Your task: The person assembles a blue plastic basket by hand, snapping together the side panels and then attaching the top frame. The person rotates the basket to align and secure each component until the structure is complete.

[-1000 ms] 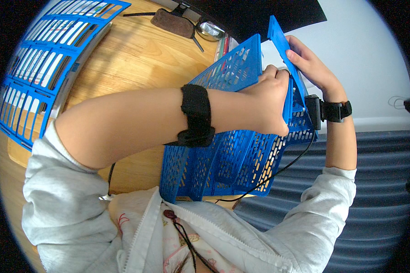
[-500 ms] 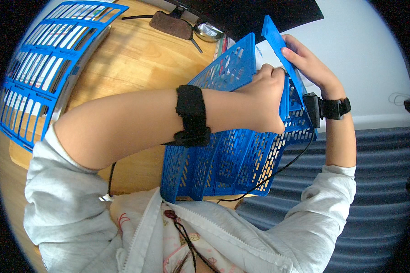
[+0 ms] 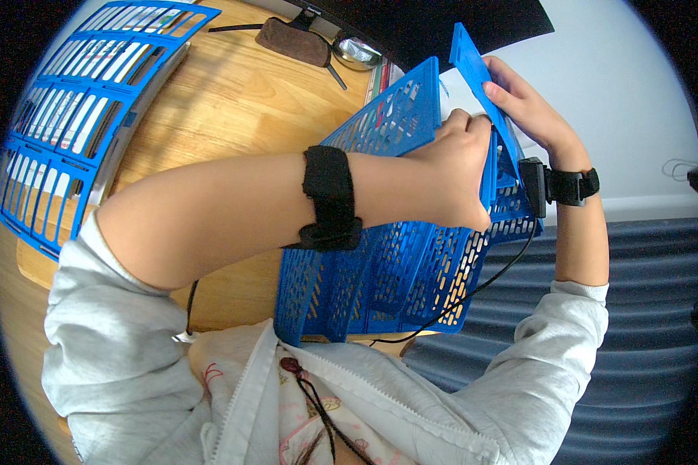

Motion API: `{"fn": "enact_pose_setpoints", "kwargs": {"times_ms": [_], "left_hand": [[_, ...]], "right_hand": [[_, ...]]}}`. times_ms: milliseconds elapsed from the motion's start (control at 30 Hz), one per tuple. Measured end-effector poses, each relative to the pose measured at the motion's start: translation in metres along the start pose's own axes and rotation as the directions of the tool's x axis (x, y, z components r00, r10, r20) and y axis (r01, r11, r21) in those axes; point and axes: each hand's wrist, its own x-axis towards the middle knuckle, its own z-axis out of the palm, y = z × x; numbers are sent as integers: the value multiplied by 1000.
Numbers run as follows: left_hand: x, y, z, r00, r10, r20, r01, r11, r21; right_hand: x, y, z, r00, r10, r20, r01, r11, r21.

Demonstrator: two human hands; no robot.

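Observation:
A blue perforated plastic file rack (image 3: 388, 271) with several dividers stands at the table's near right edge, close to my body. My right hand (image 3: 523, 108) grips a tall blue panel (image 3: 477, 74) at the rack's far right, its thumb on the panel's face and its fingers behind. My left hand (image 3: 454, 167) reaches across into the gap between this panel and another slotted blue panel (image 3: 399, 108). The left fingers are curled, and what they hold is hidden by the hand. Black straps circle both forearms.
Another blue slotted rack (image 3: 93, 101), filled with white items, stands on the wooden table (image 3: 217, 101) at the left. A brown pad (image 3: 293, 43), a shiny round object (image 3: 357, 53) and a dark screen (image 3: 457, 31) are at the back. A thin black cable (image 3: 481, 279) hangs across the rack.
Both hands have shifted very slightly to the right. The tall panel has moved a little with them, and the slotted panel's top edge has also shifted slightly right.

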Motion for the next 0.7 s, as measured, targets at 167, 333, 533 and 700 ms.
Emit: {"fn": "enact_pose_setpoints", "kwargs": {"times_ms": [167, 333, 533, 700], "left_hand": [[1, -4, 2, 998, 62, -25, -62, 998, -24], [4, -3, 0, 1000, -2, 3, 2, 1000, -8], [2, -1, 0, 1000, -10, -13, 10, 1000, 20], [1, -2, 1, 1000, -13, -11, 14, 1000, 13]], "right_hand": [[-1, 3, 0, 999, -28, 22, 28, 1000, -3], [1, 4, -3, 999, -33, 19, 34, 999, -15], [3, 4, -3, 999, -28, 33, 28, 1000, 0], [4, 7, -2, 1000, -15, 13, 15, 1000, -6]]}}
